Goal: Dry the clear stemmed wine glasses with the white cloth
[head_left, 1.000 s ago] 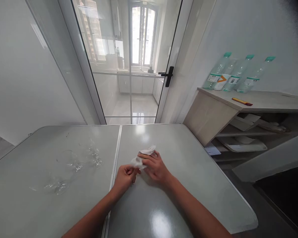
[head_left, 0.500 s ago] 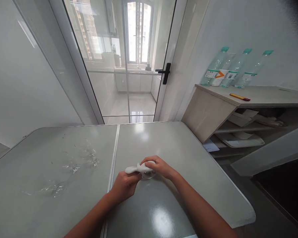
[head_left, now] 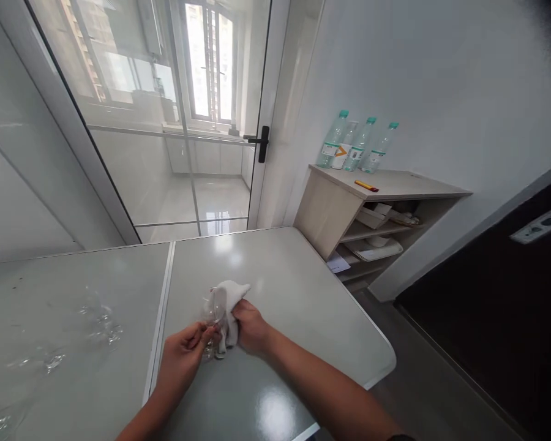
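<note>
Near the middle of the table, my left hand pinches the stem of a clear wine glass. A white cloth wraps the right side of the glass and drapes down beside it. My right hand grips this cloth from the right, its fingers partly hidden behind the fabric. The foot of the glass shows below my left fingers, close over the tabletop. Whether it touches the table, I cannot tell.
Several clear glasses are on the left part of the grey table, hard to make out. A metal seam crosses the tabletop. Teal-capped bottles and a yellow-red object sit on the wooden shelf unit. A glazed door stands behind.
My view has turned right. The cloth has opened out from a compact bundle and now stands around the glass's side. My left hand has shifted to the stem; my right hand now grips the cloth's right side.
</note>
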`<action>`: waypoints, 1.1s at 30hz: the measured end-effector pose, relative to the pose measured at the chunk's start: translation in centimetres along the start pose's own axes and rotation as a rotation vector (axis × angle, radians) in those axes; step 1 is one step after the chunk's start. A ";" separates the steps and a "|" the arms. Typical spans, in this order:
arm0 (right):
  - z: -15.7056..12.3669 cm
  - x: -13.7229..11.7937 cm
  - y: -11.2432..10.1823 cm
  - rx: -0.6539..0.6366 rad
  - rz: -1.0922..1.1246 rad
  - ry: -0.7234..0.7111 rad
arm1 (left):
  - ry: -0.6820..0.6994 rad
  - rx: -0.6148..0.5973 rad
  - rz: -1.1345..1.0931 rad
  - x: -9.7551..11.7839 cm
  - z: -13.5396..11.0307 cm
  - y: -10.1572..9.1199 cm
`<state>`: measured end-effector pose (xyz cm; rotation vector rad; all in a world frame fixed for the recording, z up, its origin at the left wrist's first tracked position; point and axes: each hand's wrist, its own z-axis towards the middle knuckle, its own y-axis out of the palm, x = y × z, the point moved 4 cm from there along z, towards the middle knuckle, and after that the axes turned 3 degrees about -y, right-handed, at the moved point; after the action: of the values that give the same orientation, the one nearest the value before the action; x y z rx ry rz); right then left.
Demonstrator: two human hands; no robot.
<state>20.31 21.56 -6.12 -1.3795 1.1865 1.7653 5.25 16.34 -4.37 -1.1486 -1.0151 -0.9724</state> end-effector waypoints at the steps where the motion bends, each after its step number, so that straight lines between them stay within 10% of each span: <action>1: 0.0 0.3 0.2 -0.008 0.034 0.000 | -0.002 0.008 0.018 -0.3 0.1 0.2; 11: -0.6 -0.1 0.3 -0.192 -0.048 -0.040 | 0.199 -0.099 0.279 0.2 -0.4 0.7; 22: 0.4 0.0 -0.6 -0.010 -0.175 -0.050 | 0.116 0.052 0.156 0.4 0.6 -0.6; 33: -0.1 0.5 0.0 -0.132 0.031 0.028 | -0.076 -0.040 -0.089 -1.8 1.9 -1.6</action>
<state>20.16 21.46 -6.59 -1.4728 1.1289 1.8816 3.06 18.14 -5.50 -1.1895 -1.1202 -1.0299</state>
